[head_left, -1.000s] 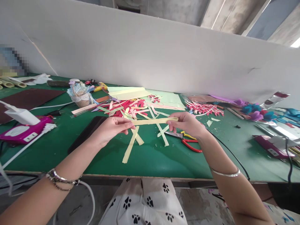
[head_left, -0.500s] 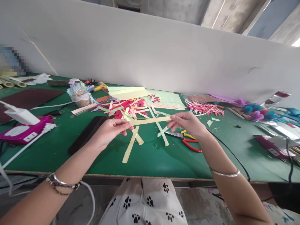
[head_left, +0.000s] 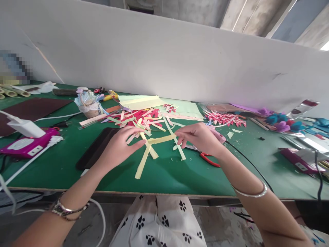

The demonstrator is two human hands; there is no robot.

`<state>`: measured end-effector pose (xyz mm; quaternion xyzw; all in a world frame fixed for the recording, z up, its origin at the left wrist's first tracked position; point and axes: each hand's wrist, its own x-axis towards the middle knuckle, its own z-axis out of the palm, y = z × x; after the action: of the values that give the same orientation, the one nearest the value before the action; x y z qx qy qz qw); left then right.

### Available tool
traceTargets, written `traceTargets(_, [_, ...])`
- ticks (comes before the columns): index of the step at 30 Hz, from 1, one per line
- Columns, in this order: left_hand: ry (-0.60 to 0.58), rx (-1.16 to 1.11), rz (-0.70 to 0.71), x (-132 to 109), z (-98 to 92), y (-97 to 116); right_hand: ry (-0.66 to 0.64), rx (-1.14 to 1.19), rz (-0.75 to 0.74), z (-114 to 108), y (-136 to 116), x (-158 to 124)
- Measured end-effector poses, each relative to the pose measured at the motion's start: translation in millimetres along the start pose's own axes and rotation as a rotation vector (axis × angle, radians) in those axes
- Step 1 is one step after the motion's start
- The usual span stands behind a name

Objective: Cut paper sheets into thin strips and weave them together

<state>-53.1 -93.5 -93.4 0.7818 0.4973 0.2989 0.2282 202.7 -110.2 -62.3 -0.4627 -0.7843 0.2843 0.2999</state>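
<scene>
My right hand (head_left: 196,137) pinches one end of a pale yellow paper strip (head_left: 162,139) stretched sideways over the table. At the strip's other end my left hand (head_left: 125,144) has its thumb and fingers apart, holding nothing. Beneath lie crossed yellow strips (head_left: 142,164) on the left and a pale green strip (head_left: 177,145) by the right fingertips. Scissors with red handles (head_left: 208,160) rest below the right hand, partly hidden by it. A black phone-like slab (head_left: 92,151) is partly covered by the left hand.
Behind the hands are a pile of red and pink paper strips (head_left: 138,118) and pale paper sheets (head_left: 180,108). A folded red-and-white paper piece (head_left: 226,118) lies to the right. Purple power strips (head_left: 32,145) with cables flank the work area. A grey partition (head_left: 164,58) stands behind.
My left hand has let go of the yellow strip and its fingers have spread. The right hand has moved slightly left and down with the strip's other end.
</scene>
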Motion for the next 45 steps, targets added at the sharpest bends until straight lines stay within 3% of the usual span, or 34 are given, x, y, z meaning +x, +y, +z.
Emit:
traceTargets(4, [-0.096,-0.029,0.203,-1,7.2,33,-0.101,-0.031,-0.130,8,-19,6])
traceTargets(8, [-0.191,-0.176,0.159,-2,14.8,50,-0.134,-0.027,-0.176,8,-29,12])
traceTargets(16, [-0.242,-0.208,-0.077,-16,17.7,26,-0.130,0.152,-0.043,2,-3,20])
traceTargets(22, [-0.262,-0.110,-0.183,-41,8.7,13,-0.087,0.045,-0.006,4,21,36])
traceTargets(24, [-0.333,-0.118,-0.217,-50,1.7,11,-0.099,0.024,0.023,7,25,43])
traceTargets(27, [-0.461,-0.118,-0.251,-62,-10.6,9,-0.211,0.047,0.067,16,29,54])
traceTargets(29, [-0.457,-0.101,-0.226,-66,-16.8,9,-0.369,0.094,0.048,25,30,61])
traceTargets(33, [-0.197,-0.010,-0.066,-64,-15.3,5,-0.599,0.134,-0.092,52,26,78])
traceTargets(36, [-0.090,0.179,0.093,-57,-2.6,-4,-0.548,-0.076,-0.099,73,23,94])
traceTargets(40, [-0.233,0.367,0.185,-51,18.0,-22,-0.344,-0.254,-0.039,87,30,113])
traceTargets(45, [-0.248,0.442,0.193,-52,29.4,-34,-0.094,-0.380,0.005,90,46,125])
